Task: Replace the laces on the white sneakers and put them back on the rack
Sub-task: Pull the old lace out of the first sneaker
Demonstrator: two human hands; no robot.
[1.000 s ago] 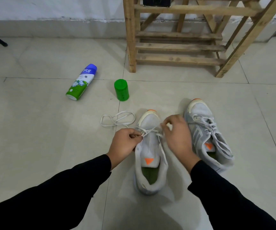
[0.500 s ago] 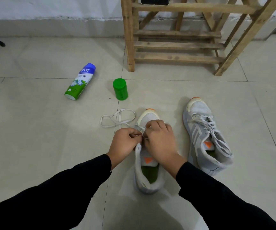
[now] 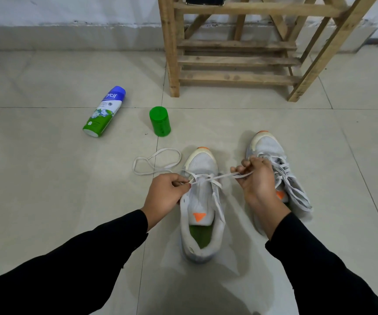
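Down on the floor (image 3: 47, 201), right in the middle: a white shoe (image 3: 202, 214). Lies long-ways from heel near the body to toe far away, pointing at the wooden rack (image 3: 235, 60). Laced only up by the toe so far. Across the top of it: the lace (image 3: 222, 176), pulled tight from side to side, so crossing the long way of the shoe. At the left edge of the shoe: the left hand (image 3: 167, 192), fingers curled and pinching one end of the lace. Off to the right, partly in front of the second shoe (image 3: 266, 144): the right hand (image 3: 257, 180), fingers pinching the other end. Left hand closer to the shoe, right hand a bit out from it. Next, most likely: a poke into a hole lower down, back toward the heel, so toward the body from both sets of fingers. Second shoe laced up already, just beside the first. Over on the left: a loose lace (image 3: 156, 163) in loops near the toe, maybe joined to the held one, hard to tell. Farther off: a spray can (image 3: 105, 111) lying down and a green cap (image 3: 160, 121) standing up.
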